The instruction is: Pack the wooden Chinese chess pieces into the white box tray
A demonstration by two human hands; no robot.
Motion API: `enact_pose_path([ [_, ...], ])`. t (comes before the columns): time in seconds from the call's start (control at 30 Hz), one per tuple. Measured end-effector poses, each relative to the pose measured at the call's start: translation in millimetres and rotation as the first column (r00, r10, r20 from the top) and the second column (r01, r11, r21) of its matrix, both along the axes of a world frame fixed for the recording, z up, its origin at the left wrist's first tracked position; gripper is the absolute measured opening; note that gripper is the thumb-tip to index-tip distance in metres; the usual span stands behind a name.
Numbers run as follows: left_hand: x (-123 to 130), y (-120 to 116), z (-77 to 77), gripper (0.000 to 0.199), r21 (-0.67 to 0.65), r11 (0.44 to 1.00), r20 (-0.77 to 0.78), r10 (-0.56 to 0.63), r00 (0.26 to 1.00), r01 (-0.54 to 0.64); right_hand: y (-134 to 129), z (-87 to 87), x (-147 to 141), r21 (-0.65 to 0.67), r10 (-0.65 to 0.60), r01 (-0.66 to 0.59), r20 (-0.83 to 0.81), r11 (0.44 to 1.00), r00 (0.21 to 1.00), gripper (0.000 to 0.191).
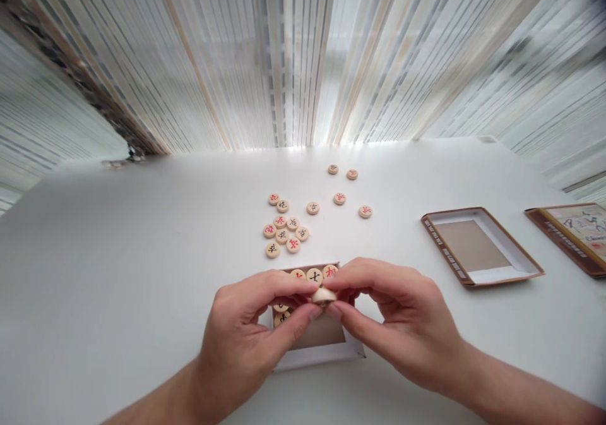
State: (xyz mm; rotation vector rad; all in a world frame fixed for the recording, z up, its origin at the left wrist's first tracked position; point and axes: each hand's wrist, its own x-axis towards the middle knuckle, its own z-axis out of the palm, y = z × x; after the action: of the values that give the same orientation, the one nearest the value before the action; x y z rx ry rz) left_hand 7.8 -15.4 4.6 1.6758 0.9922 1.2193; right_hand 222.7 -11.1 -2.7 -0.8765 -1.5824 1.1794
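Note:
Between the fingertips of both hands is a round wooden Chinese chess piece [324, 296], tilted so that its marking is hidden from me. My left hand [258, 330] pinches it from the left, thumb and fingers closed. From the right, my right hand [392, 317] grips the same piece with thumb and forefinger. Just below lies a shallow open box [326, 352], partly covered by my hands. Inside, along its far side, sit several pieces, among them a black-marked piece [314, 277] and a red-marked piece [330, 272]. More pieces show at its left side.
Beyond the box, a loose cluster of chess pieces [281, 235] lies on the white table [118, 273]. Several others, such as a red piece [365, 211], are scattered farther right. An open tray [497, 273] and a printed lid [575, 235] lie at right. Striped curtains [303, 59] hang behind.

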Motion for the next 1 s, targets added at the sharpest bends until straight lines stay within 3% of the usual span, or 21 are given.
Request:
enact_pose_path([
  [0.27, -0.2, 1.6, -0.6, 0.029, 0.073, 0.997, 0.034, 0.021, 0.999, -0.024, -0.8, -3.0, -2.4, -0.272, -0.034, -0.001, -0.122, 0.962, 0.992, 0.021],
  [0.5, -0.3, -0.1, -0.8, 0.031, -0.040, 0.999, 0.082, 0.008, 0.997, -0.005, -0.4, -1.1, -2.9, -0.421, -0.018, -0.080, -0.225, 0.904, 0.974, 0.026],
  [0.7, 2.4, 0.2, 1.6, 0.026, -0.241, 0.971, 0.154, 0.024, 0.988, 0.014, -0.8, -0.5, -3.5, -0.373, 0.034, -0.136, -0.269, 0.918, 0.963, 0.030],
  [1.0, 3.6, 1.1, 1.7, 0.027, -0.329, 0.941, 0.236, 0.000, 0.972, 0.080, -1.4, -3.0, -3.6, -0.184, 0.046, -0.083, -0.196, 0.979, 0.979, 0.035],
])
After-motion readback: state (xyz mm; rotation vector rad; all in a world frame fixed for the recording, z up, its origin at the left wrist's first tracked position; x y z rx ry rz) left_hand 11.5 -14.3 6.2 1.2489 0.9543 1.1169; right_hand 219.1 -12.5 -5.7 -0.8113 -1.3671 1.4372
